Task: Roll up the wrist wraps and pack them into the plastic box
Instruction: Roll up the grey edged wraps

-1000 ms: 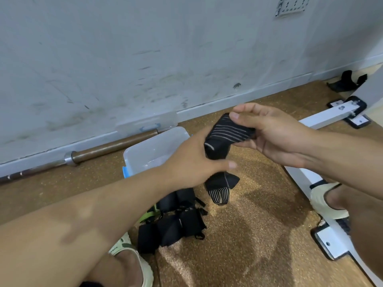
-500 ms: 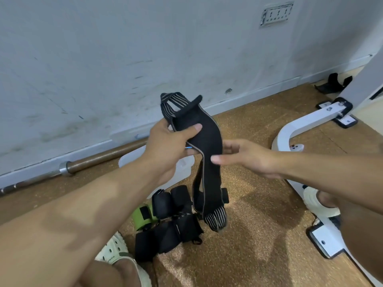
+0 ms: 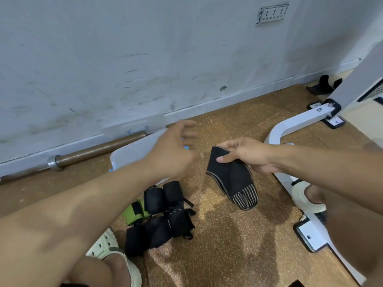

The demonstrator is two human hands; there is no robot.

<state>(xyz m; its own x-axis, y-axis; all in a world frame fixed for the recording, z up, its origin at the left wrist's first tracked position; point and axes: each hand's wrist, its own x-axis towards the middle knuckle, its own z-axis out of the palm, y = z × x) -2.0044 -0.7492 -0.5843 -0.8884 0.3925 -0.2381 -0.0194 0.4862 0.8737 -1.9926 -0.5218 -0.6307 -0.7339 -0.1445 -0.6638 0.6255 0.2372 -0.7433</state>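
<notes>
Right hand (image 3: 246, 156) has the grip: thumb and curled fingers pinch the top edge of one black wrist wrap (image 3: 232, 179), which hangs unrolled in the air above the floor (image 3: 228, 235), striped end down. Your left hand (image 3: 172, 150) is blurred, fingers spread, holding nothing, hovering over the plastic box (image 3: 132, 154), well apart from the wrap. The box sits on the floor by the wall, its inside mostly hidden behind your left arm, so I can't tell what's packed. A pile of wraps (image 3: 161, 214), mostly black with one green, lies on the floor just in front of the box; they look already rolled, though I can't be sure of each. My read: you're at the start of rolling this one, nothing wound yet. Next move calls for your left hand to come back to the wrap, take the free end and wind it tight from one end while the right feeds tension. Keep the edges lined up or the roll will cone. Then drop it in the box, and the pile after it.
</notes>
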